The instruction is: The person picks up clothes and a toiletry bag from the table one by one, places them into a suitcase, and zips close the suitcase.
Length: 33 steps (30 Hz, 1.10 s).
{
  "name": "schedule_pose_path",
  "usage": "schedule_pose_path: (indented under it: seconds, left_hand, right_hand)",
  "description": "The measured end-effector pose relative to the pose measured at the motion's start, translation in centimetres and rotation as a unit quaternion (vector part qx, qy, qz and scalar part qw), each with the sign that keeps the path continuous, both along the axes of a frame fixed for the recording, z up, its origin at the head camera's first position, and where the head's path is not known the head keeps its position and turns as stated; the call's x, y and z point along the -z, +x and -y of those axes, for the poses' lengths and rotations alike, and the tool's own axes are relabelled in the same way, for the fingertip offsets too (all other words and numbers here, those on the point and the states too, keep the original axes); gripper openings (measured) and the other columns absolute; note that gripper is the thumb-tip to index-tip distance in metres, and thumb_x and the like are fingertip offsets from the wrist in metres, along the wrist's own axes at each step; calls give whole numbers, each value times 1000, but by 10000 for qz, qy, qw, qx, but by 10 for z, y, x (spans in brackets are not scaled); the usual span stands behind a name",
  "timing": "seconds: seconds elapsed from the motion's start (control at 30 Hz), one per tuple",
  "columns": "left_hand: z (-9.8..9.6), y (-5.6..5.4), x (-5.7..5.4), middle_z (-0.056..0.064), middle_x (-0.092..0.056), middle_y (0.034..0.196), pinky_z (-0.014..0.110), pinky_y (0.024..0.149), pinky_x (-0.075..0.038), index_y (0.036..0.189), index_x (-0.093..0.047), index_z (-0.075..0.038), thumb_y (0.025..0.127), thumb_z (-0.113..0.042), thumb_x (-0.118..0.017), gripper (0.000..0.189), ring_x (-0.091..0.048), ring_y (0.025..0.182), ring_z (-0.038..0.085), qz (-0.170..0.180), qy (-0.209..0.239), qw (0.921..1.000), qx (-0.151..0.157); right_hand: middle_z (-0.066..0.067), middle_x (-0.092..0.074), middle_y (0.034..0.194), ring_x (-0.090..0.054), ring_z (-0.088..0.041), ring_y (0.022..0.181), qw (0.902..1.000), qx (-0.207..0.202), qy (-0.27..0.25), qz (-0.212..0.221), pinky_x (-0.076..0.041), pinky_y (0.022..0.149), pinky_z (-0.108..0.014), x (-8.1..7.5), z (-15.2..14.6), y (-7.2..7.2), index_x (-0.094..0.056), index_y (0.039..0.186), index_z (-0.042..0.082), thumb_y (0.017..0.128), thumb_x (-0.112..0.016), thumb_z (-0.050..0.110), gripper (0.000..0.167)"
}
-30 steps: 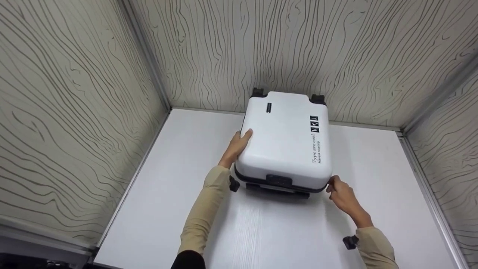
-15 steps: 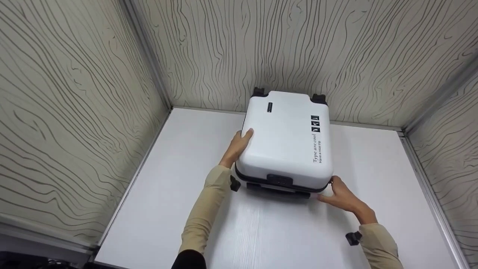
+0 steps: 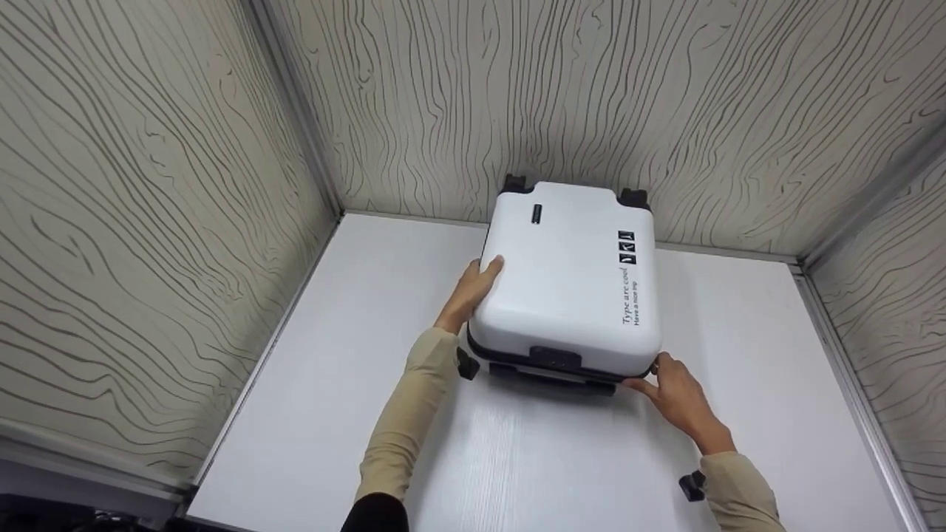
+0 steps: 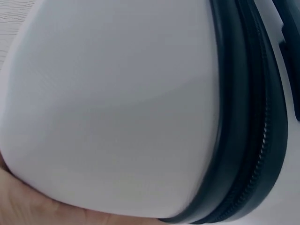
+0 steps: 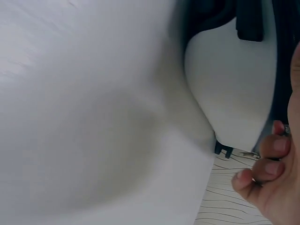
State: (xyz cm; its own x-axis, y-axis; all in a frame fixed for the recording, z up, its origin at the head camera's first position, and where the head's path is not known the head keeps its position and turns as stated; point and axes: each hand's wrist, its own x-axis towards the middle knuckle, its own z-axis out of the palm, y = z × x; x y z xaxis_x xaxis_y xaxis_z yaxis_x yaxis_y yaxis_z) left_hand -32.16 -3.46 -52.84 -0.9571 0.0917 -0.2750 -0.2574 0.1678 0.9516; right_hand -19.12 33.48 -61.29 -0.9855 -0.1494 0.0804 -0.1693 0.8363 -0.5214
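A white hard-shell suitcase lies flat, wheels toward the back wall, its black carry handle facing me. My left hand grips its left side, thumb on the top shell and fingers down the side. In the left wrist view a black-edged zipper runs round the case. At the near right corner is my right hand, thumb under the edge. The right wrist view shows its fingers curled beside the zipper band, pinching a small metal zipper pull that is mostly hidden.
The white table extends around the suitcase. Wood-grain panels form the back wall and left wall, with metal rails along the table edges. Two black wheels are close to the back wall.
My right hand's thumb spreads out below the corner, then comes back up against the edge. The left hand keeps its hold, and the suitcase stays nearly in place.
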Motion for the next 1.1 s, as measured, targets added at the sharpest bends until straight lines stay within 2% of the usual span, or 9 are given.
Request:
schedule_pose_path:
  seconds: [0.27, 0.53, 0.63, 0.83, 0.97, 1.1]
  left_hand:
    - [5, 0, 0, 23, -32, 154, 53, 108, -35, 155, -25, -3, 96, -55, -53, 84, -38, 136, 38, -12, 426, 9989, 168]
    - [5, 0, 0, 25, -30, 154, 55, 108, -34, 156, -22, -2, 96, -56, -51, 85, -37, 136, 39, 5, 361, 9991, 227]
    - [6, 0, 0, 24, -29, 155, 55, 108, -33, 156, -21, -2, 96, -56, -51, 86, -36, 137, 39, 59, 323, 9992, 234]
    - [7, -1, 0, 24, -27, 156, 55, 109, -33, 156, -21, -3, 95, -57, -53, 87, -34, 139, 39, 152, 292, 9993, 194]
    - [5, -1, -1, 24, -30, 155, 55, 108, -33, 156, -23, -3, 96, -57, -52, 85, -36, 138, 39, 141, 292, 9993, 185]
    - [3, 0, -2, 22, -30, 155, 54, 109, -33, 155, -24, -4, 96, -57, -51, 83, -36, 138, 38, 178, 254, 9995, 91]
  right_hand:
    - [-9, -51, 78, -44, -22, 68, 9980, 296, 324, -458, -38, 58, -36, 6, 4, 5, -53, 92, -1, 84, -74, 48, 54]
    - [0, -38, 60, -36, -16, 54, 9930, 484, 497, -955, -32, 46, -32, 12, 8, 8, -44, 72, 9, 82, -76, 47, 50]
    - [1, -39, 61, -37, -16, 55, 9952, 364, 529, -739, -33, 47, -32, 8, 7, 8, -45, 74, 10, 85, -73, 43, 45]
    - [-2, -58, 70, -49, -17, 61, 9989, -17, 381, -255, -42, 54, -36, -3, 1, 9, -56, 85, 6, 98, -63, 23, 22]
    - [3, -55, 62, -48, -13, 55, 9997, -129, 78, -206, -40, 51, -32, -9, -2, 10, -59, 82, 6, 99, -61, 13, 18]
    - [6, -54, 55, -50, -10, 45, 9987, -169, -481, -71, -42, 46, -26, -10, -2, 10, -64, 81, 4, 97, -62, 6, 16]
